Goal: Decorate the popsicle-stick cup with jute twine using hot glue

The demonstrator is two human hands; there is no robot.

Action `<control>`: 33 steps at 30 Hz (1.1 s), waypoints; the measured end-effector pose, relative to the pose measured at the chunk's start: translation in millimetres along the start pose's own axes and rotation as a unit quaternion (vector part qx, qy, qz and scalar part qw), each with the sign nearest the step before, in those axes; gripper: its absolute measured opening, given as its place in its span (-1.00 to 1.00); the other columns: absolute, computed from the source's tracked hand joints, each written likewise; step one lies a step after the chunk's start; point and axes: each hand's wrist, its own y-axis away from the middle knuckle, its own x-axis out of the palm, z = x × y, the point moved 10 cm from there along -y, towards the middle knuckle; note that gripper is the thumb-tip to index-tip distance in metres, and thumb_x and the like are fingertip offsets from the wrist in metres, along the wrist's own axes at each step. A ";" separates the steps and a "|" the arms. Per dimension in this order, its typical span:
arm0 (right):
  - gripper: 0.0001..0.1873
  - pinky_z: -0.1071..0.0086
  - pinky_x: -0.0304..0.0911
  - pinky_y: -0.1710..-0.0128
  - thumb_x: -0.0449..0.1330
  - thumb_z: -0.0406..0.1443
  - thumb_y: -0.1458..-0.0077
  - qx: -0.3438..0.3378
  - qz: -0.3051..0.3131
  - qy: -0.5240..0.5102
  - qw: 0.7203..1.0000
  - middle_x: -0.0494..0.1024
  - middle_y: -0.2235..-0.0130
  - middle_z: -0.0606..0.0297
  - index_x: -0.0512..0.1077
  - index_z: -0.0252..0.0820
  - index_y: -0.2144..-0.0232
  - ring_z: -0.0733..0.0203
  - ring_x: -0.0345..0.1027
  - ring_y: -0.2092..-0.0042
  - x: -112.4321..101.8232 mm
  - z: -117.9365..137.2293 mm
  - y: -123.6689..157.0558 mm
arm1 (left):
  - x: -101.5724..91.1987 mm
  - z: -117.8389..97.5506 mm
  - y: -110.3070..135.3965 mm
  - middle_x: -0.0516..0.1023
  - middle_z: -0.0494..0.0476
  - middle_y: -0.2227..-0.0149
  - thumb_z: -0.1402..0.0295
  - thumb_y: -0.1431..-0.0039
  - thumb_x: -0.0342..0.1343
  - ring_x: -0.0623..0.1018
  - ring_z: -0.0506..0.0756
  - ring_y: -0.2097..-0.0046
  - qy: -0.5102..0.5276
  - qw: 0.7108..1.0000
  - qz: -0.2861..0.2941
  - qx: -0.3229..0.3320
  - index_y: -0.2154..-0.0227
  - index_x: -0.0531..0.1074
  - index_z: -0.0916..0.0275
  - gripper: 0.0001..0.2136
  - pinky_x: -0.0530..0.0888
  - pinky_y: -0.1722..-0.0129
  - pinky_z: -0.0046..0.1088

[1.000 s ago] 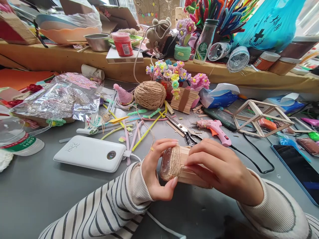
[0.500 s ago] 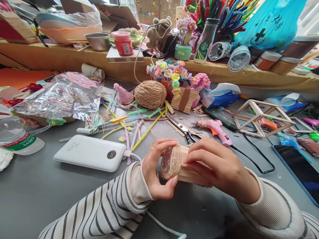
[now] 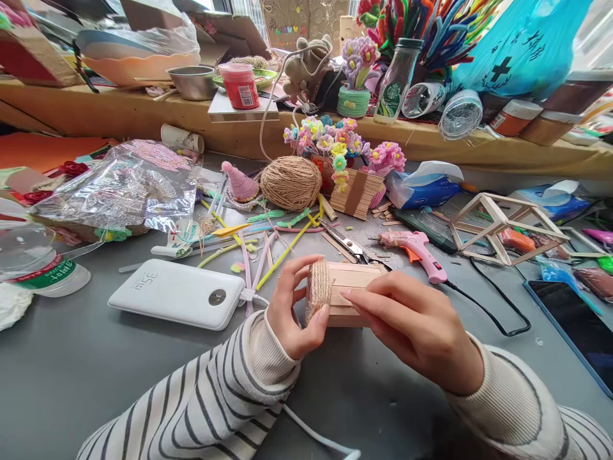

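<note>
Both hands hold a small cup-shaped piece clad in wooden sticks (image 3: 352, 281), its left end wound with jute twine (image 3: 318, 291). My left hand (image 3: 293, 313) pinches the twine-wound end between thumb and fingers. My right hand (image 3: 421, 329) grips the stick-clad side from the right, fingers closed along it. The piece lies on its side just above the grey table (image 3: 71, 377). A ball of jute twine (image 3: 290, 183) sits behind it, with a thin strand trailing toward my hands.
A white power bank (image 3: 179, 294) lies to the left, its cable running under my left arm. Scissors (image 3: 347, 246) and a pink glue gun (image 3: 416, 246) lie behind the hands. A wooden stick frame (image 3: 502, 223), tablet (image 3: 572, 326), plastic bag (image 3: 119, 185) and pipe-cleaner flowers (image 3: 335, 144) crowd the table.
The piece has been turned in my hands: its clear open end no longer faces me, and the twine-wound end now shows side-on. Both hands have shifted slightly up and left.
</note>
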 end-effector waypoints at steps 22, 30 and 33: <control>-0.76 0.41 0.35 0.41 0.06 -0.51 -0.07 -0.023 -0.019 -0.009 1.000 0.44 0.42 0.14 0.46 -0.43 0.22 0.26 0.34 0.35 2.5 4.6 1.8 | -0.2 -4.5 1.0 0.29 0.27 -0.02 0.42 0.15 0.06 0.41 0.26 0.01 -0.011 1.000 -0.015 0.007 -0.03 0.16 0.14 -0.43 0.45 0.13 -0.18; -0.76 0.41 0.35 0.41 0.05 -0.50 -0.09 -0.018 -0.013 0.003 1.000 0.44 0.40 0.15 0.45 -0.39 0.20 0.27 0.34 0.35 3.9 3.2 2.5 | -0.7 -4.9 0.9 0.31 0.26 -0.02 0.43 0.17 0.08 0.40 0.27 0.00 -0.008 1.000 -0.016 0.001 -0.02 0.18 0.15 -0.43 0.45 0.12 -0.19; -0.76 0.42 0.35 0.42 0.05 -0.50 -0.08 -0.017 -0.014 0.004 1.000 0.43 0.41 0.15 0.46 -0.40 0.21 0.28 0.34 0.36 3.7 3.2 1.8 | 0.2 -5.4 1.0 0.30 0.27 -0.02 0.42 0.16 0.06 0.40 0.29 0.00 -0.017 1.000 -0.012 0.002 -0.02 0.16 0.14 -0.43 0.45 0.13 -0.16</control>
